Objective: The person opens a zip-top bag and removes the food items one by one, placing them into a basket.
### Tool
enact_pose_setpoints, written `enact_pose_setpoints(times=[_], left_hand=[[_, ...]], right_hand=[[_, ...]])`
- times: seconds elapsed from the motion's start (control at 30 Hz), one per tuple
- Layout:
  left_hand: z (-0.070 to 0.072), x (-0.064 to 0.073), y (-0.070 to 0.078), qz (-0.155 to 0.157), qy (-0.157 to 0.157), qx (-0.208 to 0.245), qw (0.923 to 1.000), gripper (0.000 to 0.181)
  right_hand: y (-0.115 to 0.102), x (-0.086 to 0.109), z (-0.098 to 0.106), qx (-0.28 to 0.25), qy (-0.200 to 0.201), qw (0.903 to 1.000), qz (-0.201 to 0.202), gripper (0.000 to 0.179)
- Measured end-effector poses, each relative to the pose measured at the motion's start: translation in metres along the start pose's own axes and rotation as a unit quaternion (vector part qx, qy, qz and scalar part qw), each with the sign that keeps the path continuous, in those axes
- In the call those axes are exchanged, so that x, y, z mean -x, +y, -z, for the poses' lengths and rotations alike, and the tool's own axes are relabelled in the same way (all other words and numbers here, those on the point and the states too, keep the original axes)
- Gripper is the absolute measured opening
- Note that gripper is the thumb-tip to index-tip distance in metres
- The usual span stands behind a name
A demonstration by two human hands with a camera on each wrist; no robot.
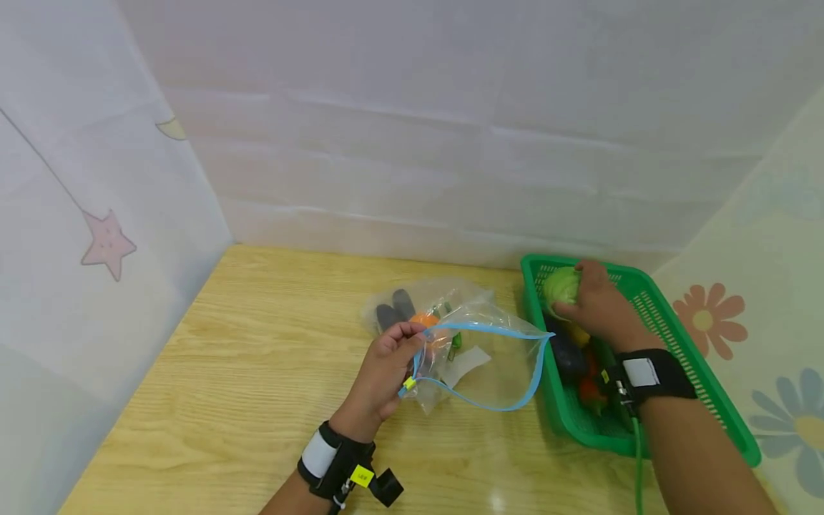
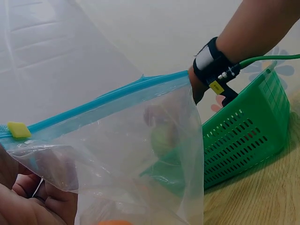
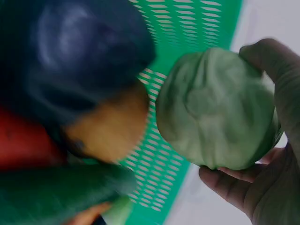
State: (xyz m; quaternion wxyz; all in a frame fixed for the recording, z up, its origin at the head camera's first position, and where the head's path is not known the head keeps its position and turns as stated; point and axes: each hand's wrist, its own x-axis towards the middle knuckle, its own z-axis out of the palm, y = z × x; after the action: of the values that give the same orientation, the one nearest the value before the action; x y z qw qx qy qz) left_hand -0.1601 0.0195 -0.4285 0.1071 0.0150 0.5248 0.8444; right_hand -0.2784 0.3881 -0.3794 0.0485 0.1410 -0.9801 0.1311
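My left hand (image 1: 389,365) pinches the rim of a clear zip bag (image 1: 498,361) with a blue seal and a yellow slider (image 2: 18,130). The bag's mouth gapes toward the basket. At the far end of the green basket (image 1: 534,286), my right hand (image 1: 599,300) grips a pale green cabbage (image 3: 215,108) between thumb and fingers. Beside the cabbage in the basket lie a dark eggplant (image 3: 89,51), a yellow-orange round item (image 3: 112,124), a red item (image 3: 23,140) and a green cucumber-like vegetable (image 3: 61,190).
Behind the open bag, another clear bag area covers dark long items (image 1: 395,307), an orange item (image 1: 425,320) and green pieces (image 1: 457,340). A white paper piece (image 1: 465,365) shows through the plastic. White sheets stand behind and beside the wooden table (image 1: 244,343).
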Motion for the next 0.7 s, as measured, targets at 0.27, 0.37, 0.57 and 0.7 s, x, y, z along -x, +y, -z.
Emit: enact_pose_setpoints(times=[0.27, 0.37, 0.57, 0.7], left_hand=[[0.003, 0.0, 0.002, -0.011, -0.001, 0.002, 0.9999, 0.016], [0.003, -0.001, 0.003, -0.015, -0.002, 0.005, 0.9999, 0.016], [0.003, -0.003, 0.004, -0.02, -0.004, 0.012, 0.9997, 0.014], [0.002, -0.004, 0.004, -0.015, -0.009, 0.015, 0.9997, 0.015]], right_hand=[[-0.014, -0.013, -0.016, -0.014, 0.037, 0.9991, 0.014, 0.063], [-0.015, -0.018, -0.017, -0.018, 0.033, 0.9993, 0.007, 0.065], [-0.008, -0.024, -0.02, -0.015, -0.045, 0.9988, -0.01, 0.078], [0.001, -0.022, -0.026, 0.001, -0.102, 0.9945, -0.024, 0.082]])
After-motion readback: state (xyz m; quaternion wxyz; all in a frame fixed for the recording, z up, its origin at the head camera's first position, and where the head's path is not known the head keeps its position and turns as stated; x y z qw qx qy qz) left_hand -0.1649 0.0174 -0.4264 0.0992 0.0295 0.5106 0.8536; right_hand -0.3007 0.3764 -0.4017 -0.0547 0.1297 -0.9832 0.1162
